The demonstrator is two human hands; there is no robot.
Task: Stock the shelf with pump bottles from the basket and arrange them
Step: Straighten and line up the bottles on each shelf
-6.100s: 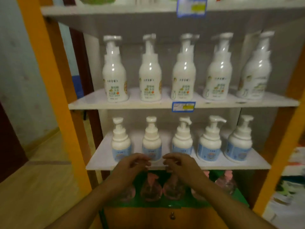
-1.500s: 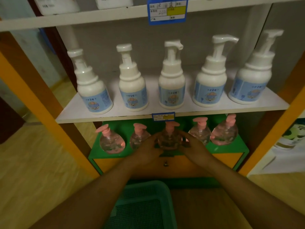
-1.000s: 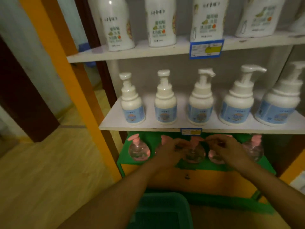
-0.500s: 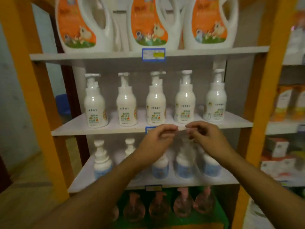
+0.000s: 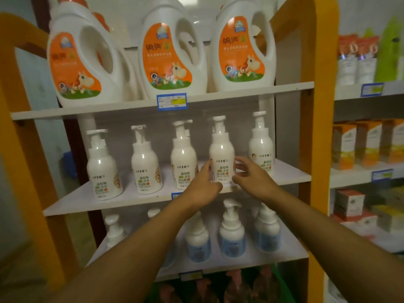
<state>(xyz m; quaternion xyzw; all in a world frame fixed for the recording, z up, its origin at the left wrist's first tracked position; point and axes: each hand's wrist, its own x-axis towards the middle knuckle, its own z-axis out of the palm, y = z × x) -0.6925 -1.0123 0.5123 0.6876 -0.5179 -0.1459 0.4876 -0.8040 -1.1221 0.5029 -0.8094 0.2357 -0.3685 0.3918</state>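
Observation:
Several tall white pump bottles stand in a row on the middle white shelf [image 5: 131,200]. My left hand [image 5: 203,182] and my right hand [image 5: 251,178] are on either side of the fourth tall white pump bottle [image 5: 220,154], fingers against its lower body. It stands upright on the shelf board. Short white pump bottles with blue labels [image 5: 232,235] fill the shelf below, partly hidden by my arms. Clear bottles with pink pumps [image 5: 236,287] show dimly on the green bottom level. The basket is out of view.
Three large white jugs with orange labels [image 5: 172,55] stand on the top shelf. Orange frame posts [image 5: 317,149] bound the unit on both sides. A neighbouring shelf at the right holds orange and white boxes [image 5: 367,145].
My view and both hands rose from the pink-pump bottles at the bottom to the tall-bottle shelf. My hands moved right and closed around the fourth tall bottle.

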